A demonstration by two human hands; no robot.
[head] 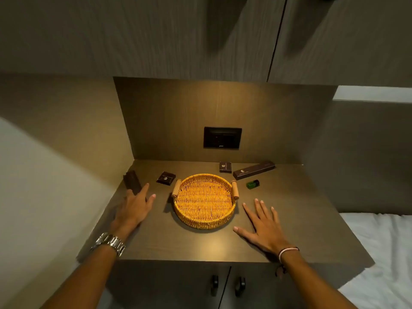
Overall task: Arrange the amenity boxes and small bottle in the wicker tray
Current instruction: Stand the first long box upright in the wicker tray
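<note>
Four dark boxes, green bottle (253, 184) ring empty wicker tray (204, 200) on brown table (200, 246). Long box (254, 170) far right, axis running left-right. Bottle on side. Left hand (133, 207), right hand (263, 224) spread flat, empty.

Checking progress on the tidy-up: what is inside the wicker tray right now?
Nothing: the wicker tray shows only its bare woven floor. The near wall hides a thin strip of floor behind it, too narrow to conceal a box.
</note>
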